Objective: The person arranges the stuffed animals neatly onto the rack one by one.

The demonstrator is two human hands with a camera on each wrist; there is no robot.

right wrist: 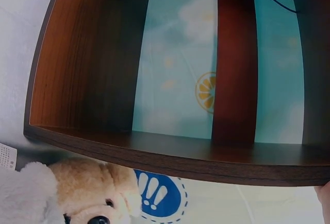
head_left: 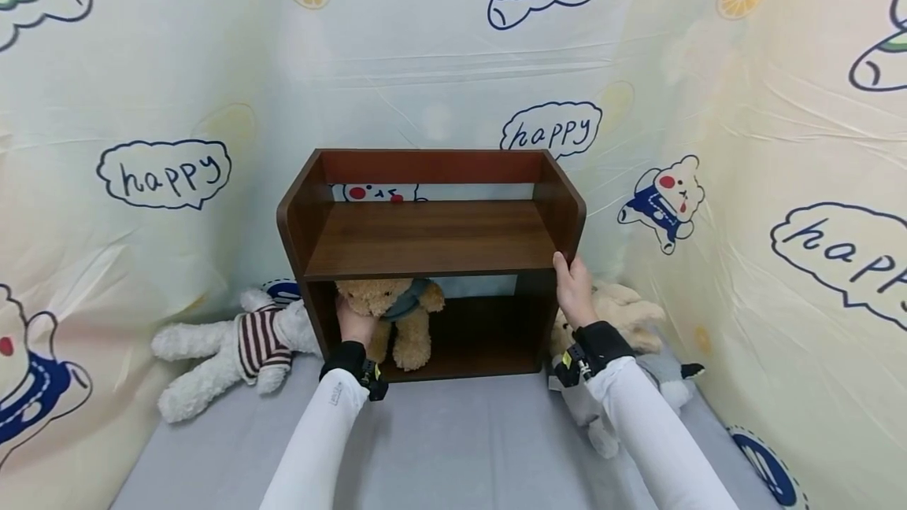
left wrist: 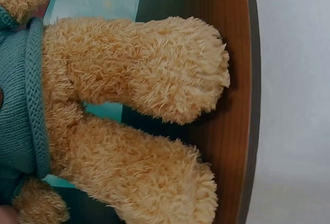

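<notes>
At centre, the right hand (head_left: 575, 290) grips a shelf (head_left: 432, 238); the left hand (head_left: 356, 327) touches a teddy (head_left: 411, 338), hold unclear.

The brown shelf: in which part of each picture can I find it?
Head: the brown shelf stands at the centre.
Left wrist: mainly right of centre, partly behind the teddy bear.
Right wrist: sideways, across most of the picture.
Shared landmark: the grey surface (bottom, right edge, left edge).
</notes>
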